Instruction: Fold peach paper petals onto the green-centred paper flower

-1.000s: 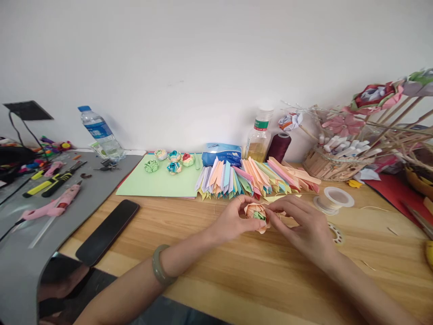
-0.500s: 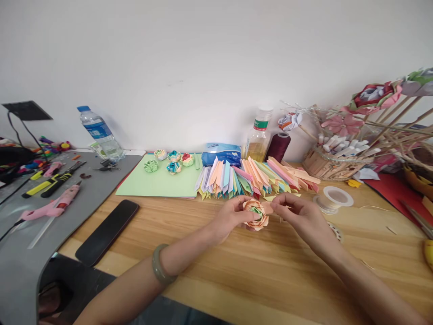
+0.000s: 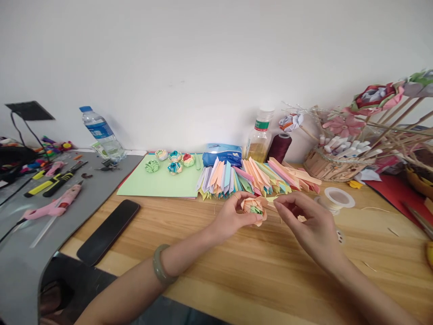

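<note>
A peach paper flower with a green centre (image 3: pixel 253 207) is held in my left hand (image 3: pixel 233 214), thumb in front and fingers behind. It is tilted, so its green middle faces down and toward me. My right hand (image 3: pixel 306 221) is just right of the flower, thumb and forefinger pinched together at the end of a peach paper piece (image 3: pixel 268 204) that sticks out from the flower's side. Whether thread is also in that pinch is too small to tell. Behind both hands lie bundles of folded coloured paper strips (image 3: pixel 233 178).
Small paper flowers (image 3: pixel 175 168) rest on green paper (image 3: pixel 149 187). A phone (image 3: pixel 108 232), pink glue gun (image 3: pixel 56 205) and water bottle (image 3: pixel 101 133) are left. A white spool (image 3: pixel 339 198), maroon thread cone (image 3: pixel 279 146) and wooden basket of pens (image 3: pixel 338 164) are right.
The flower has tipped, its centre turning downward, and moved slightly left. My right hand has shifted a little to the right and its wrist has turned. The view has moved slightly.
</note>
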Available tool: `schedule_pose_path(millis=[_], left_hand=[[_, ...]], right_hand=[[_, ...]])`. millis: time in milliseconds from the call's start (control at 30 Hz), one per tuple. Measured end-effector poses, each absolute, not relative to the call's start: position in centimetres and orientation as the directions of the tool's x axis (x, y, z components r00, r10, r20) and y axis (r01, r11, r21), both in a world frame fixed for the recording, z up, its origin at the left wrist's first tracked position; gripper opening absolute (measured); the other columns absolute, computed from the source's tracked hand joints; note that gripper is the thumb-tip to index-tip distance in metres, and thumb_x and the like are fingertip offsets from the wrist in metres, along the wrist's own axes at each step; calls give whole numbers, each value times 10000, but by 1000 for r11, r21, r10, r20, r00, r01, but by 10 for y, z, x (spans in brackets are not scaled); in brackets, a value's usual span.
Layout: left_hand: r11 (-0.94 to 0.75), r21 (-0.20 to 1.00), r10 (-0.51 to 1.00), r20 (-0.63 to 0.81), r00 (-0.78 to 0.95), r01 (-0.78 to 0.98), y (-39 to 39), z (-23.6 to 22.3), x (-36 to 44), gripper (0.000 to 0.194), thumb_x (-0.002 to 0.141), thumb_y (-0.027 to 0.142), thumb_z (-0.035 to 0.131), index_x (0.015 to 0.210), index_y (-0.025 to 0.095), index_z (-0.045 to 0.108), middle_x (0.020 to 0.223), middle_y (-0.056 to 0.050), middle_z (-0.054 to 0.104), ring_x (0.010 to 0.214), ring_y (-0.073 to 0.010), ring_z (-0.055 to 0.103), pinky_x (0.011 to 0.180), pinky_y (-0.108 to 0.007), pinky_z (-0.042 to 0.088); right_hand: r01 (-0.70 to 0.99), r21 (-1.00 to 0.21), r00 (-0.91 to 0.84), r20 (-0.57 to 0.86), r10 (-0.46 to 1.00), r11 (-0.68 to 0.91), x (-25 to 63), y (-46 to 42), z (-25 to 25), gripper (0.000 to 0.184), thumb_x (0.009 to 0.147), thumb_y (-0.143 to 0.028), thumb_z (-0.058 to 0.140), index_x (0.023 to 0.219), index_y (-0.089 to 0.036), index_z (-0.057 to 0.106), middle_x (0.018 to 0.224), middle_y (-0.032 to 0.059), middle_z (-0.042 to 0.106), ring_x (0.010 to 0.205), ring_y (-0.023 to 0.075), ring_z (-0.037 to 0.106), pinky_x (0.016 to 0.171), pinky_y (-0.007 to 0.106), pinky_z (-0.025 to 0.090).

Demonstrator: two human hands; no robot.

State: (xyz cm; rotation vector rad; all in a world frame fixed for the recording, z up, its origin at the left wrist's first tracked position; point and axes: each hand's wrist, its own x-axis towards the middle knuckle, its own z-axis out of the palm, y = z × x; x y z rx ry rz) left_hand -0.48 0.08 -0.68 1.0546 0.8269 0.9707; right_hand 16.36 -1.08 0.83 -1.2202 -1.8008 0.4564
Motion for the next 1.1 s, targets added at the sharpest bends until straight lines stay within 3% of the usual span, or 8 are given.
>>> schedule_pose_path(millis=[67, 233, 333, 467, 600, 733, 900, 1100], left_hand=[[226, 939, 912, -112, 394, -258, 0, -4, -5, 385, 576, 210, 686, 919, 167, 515, 830, -13, 562, 740, -128, 536, 637, -249, 424], [238, 933, 911, -118, 395, -271, 1, -5, -4, 368, 558, 197, 699, 882, 158, 531, 835, -12, 572, 736, -116, 537, 645, -236, 420], [233, 936, 917, -120, 380, -265, 2, -7, -4, 371, 535, 177, 709, 857, 151, 526, 803, -1, 569, 709, -97, 523, 649, -226, 411], [240, 936, 916, -131, 380, -257, 2, -7, -4, 392, 510, 193, 724, 844, 149, 525, 785, -1, 576, 698, -101, 528, 647, -230, 402], [255, 935, 907, -144, 395, -245, 1, -4, -3, 428, 521, 255, 726, 885, 152, 526, 797, -17, 581, 693, -124, 544, 641, -264, 416], [239, 941, 907, -129, 400, -238, 1, -5, -4, 476, 521, 241, 729, 937, 159, 513, 856, -26, 561, 721, -125, 531, 634, -263, 429], [68, 987, 924, -7, 382, -146, 1, -10, -3, 447, 570, 208, 705, 967, 155, 507, 937, -47, 548, 841, -139, 515, 747, -261, 405], [-14, 999, 940, 28, 340, -44, -2, -14, -3, 465, 582, 261, 704, 980, 164, 483, 927, -51, 551, 814, -143, 518, 722, -261, 419]], right_hand=[[564, -730, -114, 394, 912, 386, 165, -8, 8, 117, 803, -294, 519, 843, -208, 587, 742, 22, 582, 629, 151, 520, 517, 259, 417], [518, -774, -307, 230, 923, 365, 163, -5, 11, 195, 827, -316, 472, 911, -211, 613, 870, 46, 607, 766, 183, 558, 601, 281, 444], [503, -784, -324, 219, 920, 364, 162, -5, 12, 203, 828, -301, 462, 920, -212, 620, 875, 47, 612, 801, 190, 563, 669, 303, 444], [508, -793, -307, 198, 931, 337, 163, -5, 12, 201, 826, -313, 462, 902, -216, 620, 866, 39, 622, 786, 187, 568, 646, 293, 446], [517, -770, -204, 314, 927, 374, 164, -6, 11, 143, 807, -310, 507, 869, -218, 598, 815, 29, 617, 708, 171, 558, 588, 282, 445], [531, -675, -258, 446, 857, 512, 162, -11, 12, 82, 801, -265, 530, 821, -216, 592, 775, 37, 601, 639, 156, 534, 536, 279, 440], [590, -526, -351, 517, 781, 613, 161, -12, 8, 102, 807, -213, 522, 872, -217, 601, 762, 47, 606, 644, 156, 556, 517, 268, 450], [659, -196, -477, 637, 605, 726, 168, -9, -6, 154, 773, -144, 560, 910, -203, 600, 782, 54, 636, 708, 173, 585, 613, 289, 457]])
